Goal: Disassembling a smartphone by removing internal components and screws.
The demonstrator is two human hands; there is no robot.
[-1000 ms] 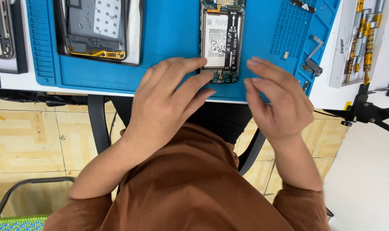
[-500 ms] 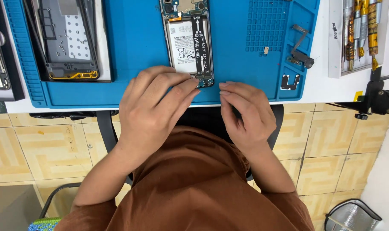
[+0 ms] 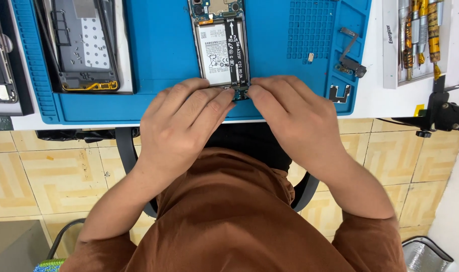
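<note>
Hands (image 3: 242,118) at lengthwise phone (image 3: 220,48) (near end)

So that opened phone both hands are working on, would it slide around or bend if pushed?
The opened phone lies flat on the ridged blue mat, so it probably resists sliding. Its frame looks rigid. The exposed parts near the left hand and right hand seem fragile.

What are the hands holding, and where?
Both the left hand and right hand pinch the near, bottom end of the opened phone on the blue mat.
</note>
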